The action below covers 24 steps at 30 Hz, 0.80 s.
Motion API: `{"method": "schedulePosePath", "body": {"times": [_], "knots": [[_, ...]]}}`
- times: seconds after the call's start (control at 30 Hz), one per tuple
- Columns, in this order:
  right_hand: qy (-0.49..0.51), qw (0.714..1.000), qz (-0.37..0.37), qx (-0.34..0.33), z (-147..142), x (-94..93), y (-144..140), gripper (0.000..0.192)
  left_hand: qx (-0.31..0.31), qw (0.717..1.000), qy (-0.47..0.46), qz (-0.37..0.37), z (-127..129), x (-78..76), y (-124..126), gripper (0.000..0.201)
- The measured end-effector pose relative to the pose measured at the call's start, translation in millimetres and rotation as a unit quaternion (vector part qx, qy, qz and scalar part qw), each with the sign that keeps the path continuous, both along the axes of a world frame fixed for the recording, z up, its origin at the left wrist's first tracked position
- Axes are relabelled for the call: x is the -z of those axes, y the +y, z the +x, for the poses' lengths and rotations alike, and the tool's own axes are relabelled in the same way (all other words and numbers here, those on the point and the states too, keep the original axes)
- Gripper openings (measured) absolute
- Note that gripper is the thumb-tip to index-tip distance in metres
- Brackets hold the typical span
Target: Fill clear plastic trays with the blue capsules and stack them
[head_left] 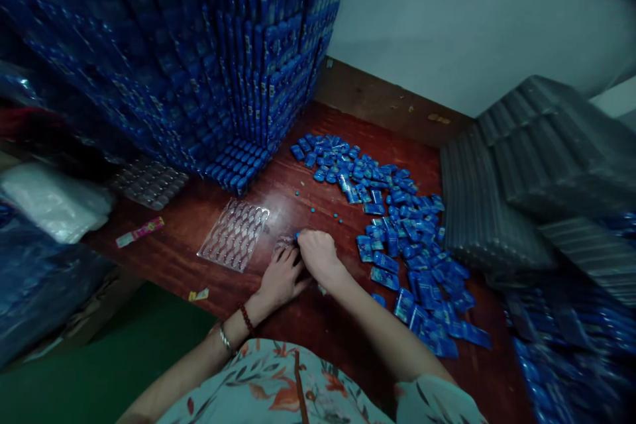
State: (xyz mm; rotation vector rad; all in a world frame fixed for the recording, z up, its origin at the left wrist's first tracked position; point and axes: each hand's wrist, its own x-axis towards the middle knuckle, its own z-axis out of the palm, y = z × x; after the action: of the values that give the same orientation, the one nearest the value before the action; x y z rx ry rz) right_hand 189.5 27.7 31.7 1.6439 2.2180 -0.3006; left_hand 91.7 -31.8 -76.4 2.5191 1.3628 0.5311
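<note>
Both hands, left [279,276] and right [318,253], press curled fingers onto a small tray [287,242] on the table [298,195], apparently seating a blue piece [298,235]; grip unclear, precise alignment needed.

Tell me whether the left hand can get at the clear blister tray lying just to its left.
Probably yes. The left hand rests on the wooden table beside the clear blister tray, and only bare wood shows between them.

table [298,195]: glossy reddish wood | tray [233,234]: clear shiny plastic (dimpled) | packets [397,225]: glossy blue film
</note>
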Motion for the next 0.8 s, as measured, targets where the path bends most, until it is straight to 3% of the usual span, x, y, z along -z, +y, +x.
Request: {"method": "schedulePosePath", "body": {"times": [0.17, 0.27, 0.3, 0.37, 0.43, 0.47, 0.53, 0.6, 0.67, 0.8], "knots": [[0.004, 1.0, 0.014, -0.013, 2, -9.1, 11, 0.025, 0.003, 0.999, -0.037, 0.022, -3, -6.2, -1, 0.044], [0.032, 0.996, 0.066, 0.044, 23, -18.5, 10, 0.035, -0.023, 0.995, -0.085, 0.052, -29, -15.0, 2, 0.034], [0.047, 0.991, 0.093, 0.085, 35, -19.6, 8, 0.038, -0.064, 0.991, -0.1, 0.06, -43, -18.1, 4, 0.032], [0.072, 0.971, 0.14, 0.18, 63, -17.0, 4, 0.039, -0.211, 0.97, -0.101, 0.065, -75, -23.4, 10, 0.035], [0.081, 0.951, 0.151, 0.256, 94, -8.5, -1, 0.036, -0.364, 0.93, -0.036, 0.033, -107, -26.1, 18, 0.052], [0.084, 0.943, 0.145, 0.286, 109, -2.8, -4, 0.035, -0.404, 0.915, 0.004, 0.004, -120, -26.4, 22, 0.06], [0.099, 0.931, 0.13, 0.326, 133, 9.1, -10, 0.034, -0.409, 0.908, 0.062, -0.059, -137, -25.0, 28, 0.066], [0.136, 0.922, 0.13, 0.337, 146, 19.6, -15, 0.034, -0.351, 0.929, 0.066, -0.098, -143, -22.1, 32, 0.059], [0.184, 0.914, 0.147, 0.33, 147, 27.5, -20, 0.036, -0.318, 0.941, 0.031, -0.11, -142, -19.3, 32, 0.051], [0.288, 0.884, 0.207, 0.305, 127, 37.5, -35, 0.04, -0.355, 0.927, -0.088, -0.086, -138, -17.8, 24, 0.046]]}}
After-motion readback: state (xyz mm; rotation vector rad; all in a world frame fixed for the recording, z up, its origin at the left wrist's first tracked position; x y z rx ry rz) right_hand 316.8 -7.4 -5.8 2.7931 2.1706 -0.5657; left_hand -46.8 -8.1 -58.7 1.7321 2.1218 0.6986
